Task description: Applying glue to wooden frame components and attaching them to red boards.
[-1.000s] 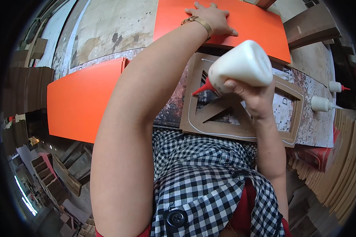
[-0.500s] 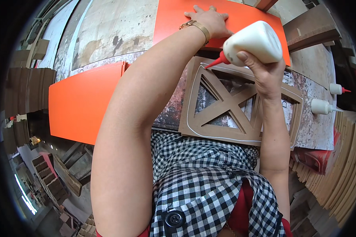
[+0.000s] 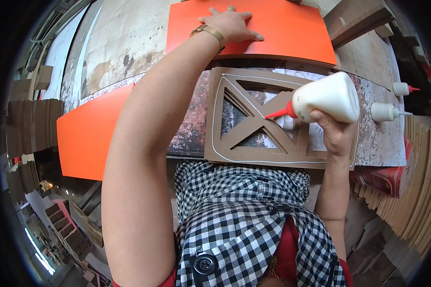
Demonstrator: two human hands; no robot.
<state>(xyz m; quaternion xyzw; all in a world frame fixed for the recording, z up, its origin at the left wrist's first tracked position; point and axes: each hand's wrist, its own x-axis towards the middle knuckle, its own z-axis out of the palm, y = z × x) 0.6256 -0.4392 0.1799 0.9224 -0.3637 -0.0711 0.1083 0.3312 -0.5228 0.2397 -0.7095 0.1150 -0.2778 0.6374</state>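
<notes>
My left hand [image 3: 230,26] lies spread with fingers apart on an orange panel [image 3: 282,33] at the far side of the table. My right hand [image 3: 337,134] grips a white glue bottle [image 3: 328,98] tipped on its side. Its red nozzle points left and meets the middle of the X-shaped brace on a brown fibreboard frame [image 3: 246,136]. The frame lies at the near table edge, with similar frames stacked beneath it. A thin white glue line follows the frame's border, and another runs along the brace's upper left arm to the nozzle tip.
More orange panels [image 3: 88,134] are stacked at the left, partly behind my left arm. Two small glue bottles, one with a clear tip [image 3: 383,112] and one with a red tip [image 3: 401,89], lie at the right. A brown board [image 3: 357,21] stands at the far right.
The nozzle has travelled from the frame's upper left corner down and right to the brace's centre, leaving a white line. My left hand stays spread on the orange panel; the whole view has shifted slightly.
</notes>
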